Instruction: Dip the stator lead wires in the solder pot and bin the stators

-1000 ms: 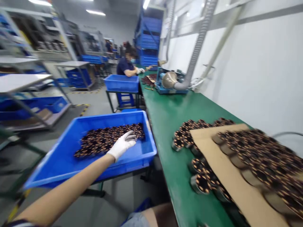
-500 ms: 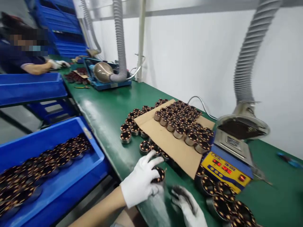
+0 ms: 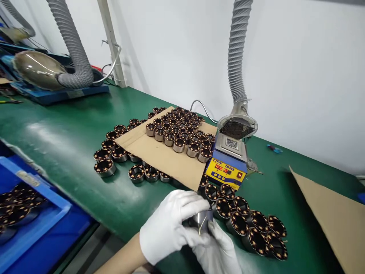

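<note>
In white gloves, both of my hands meet at the near edge of the bench around one motor stator [image 3: 203, 218], a ring with a smooth dark metal side. My left hand [image 3: 171, 224] is closed over its top and left side. My right hand [image 3: 218, 247] grips it from below and the right, its fingers partly hidden. Thin pale wire ends stick out at the front of the ring. Just right of my hands, several stators [image 3: 238, 223] with copper windings stand in rows. More stators [image 3: 179, 145] sit on a cardboard sheet [image 3: 159, 154] beyond.
A blue and yellow soldering pot unit [image 3: 226, 171] with a red display stands under an extraction hose [image 3: 237, 57]. Another cardboard sheet [image 3: 327, 213] lies at the right. Loose stators [image 3: 104, 167] line the cardboard's left side. A blue bin [image 3: 54, 198] holding stators stands at lower left.
My view has swung right. My left hand has carried the stator over to my right hand, which now grips it too; before, the hands were apart.
</note>
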{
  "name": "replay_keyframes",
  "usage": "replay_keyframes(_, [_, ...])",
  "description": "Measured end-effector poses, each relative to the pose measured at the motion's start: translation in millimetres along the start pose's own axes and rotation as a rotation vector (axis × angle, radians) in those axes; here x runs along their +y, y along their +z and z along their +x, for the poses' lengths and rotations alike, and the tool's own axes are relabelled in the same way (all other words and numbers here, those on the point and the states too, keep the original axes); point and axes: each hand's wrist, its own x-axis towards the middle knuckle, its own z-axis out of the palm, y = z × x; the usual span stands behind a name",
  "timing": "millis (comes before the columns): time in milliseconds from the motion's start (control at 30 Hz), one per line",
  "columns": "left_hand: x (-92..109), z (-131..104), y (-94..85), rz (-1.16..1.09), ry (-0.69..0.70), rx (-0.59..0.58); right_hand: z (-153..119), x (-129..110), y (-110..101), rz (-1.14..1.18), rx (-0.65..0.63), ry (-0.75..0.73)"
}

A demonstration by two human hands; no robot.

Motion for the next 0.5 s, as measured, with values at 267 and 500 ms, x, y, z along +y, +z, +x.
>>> replay_keyframes(267, [-1.9, 20.6, 5.8, -0.63, -0.476, 0.348, -4.0, -8.9, 13.7, -0.02, -0.152, 0.03])
replay_keyframes(500, [16.0, 22.4, 12.3, -0.724, -0.551, 0.183, 0.1, -3.8, 15.0, -0.044, 0.006, -0.115])
